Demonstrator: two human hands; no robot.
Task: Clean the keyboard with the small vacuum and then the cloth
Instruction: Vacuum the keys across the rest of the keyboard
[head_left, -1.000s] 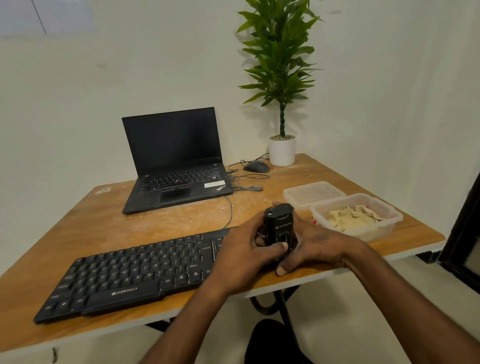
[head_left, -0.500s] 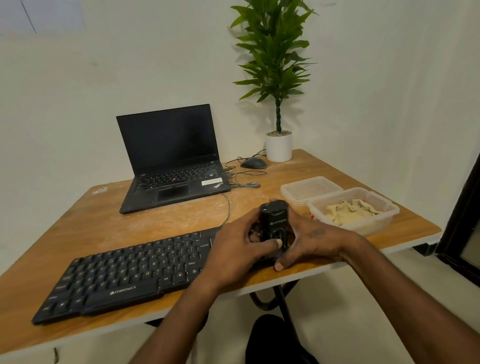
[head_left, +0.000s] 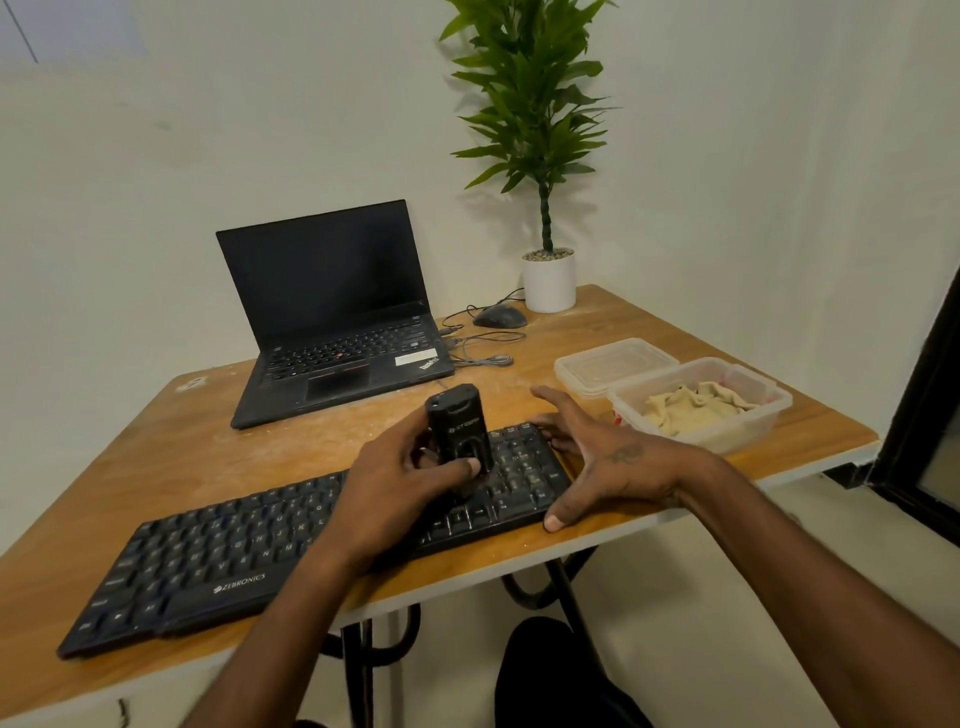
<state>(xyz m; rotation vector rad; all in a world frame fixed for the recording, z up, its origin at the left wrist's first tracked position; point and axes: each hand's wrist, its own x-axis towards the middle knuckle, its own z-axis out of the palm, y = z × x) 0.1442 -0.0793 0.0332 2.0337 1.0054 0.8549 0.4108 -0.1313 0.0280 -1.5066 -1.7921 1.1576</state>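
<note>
From the head view, the left hand (head_left: 395, 483) reaches in from below with its fingers curled round the small black vacuum (head_left: 459, 434), thumb pressed on its front, holding it upright with its lower end down on the right part of the keyboard (head_left: 218, 558). The right hand (head_left: 602, 460) grips nothing: it lies spread and flat at the keyboard's right end, fingers straight, thumb tip on the table (head_left: 171, 452) at the near edge. The cloth (head_left: 691, 408) sits crumpled in a clear tub (head_left: 753, 434) just right of that hand.
</note>
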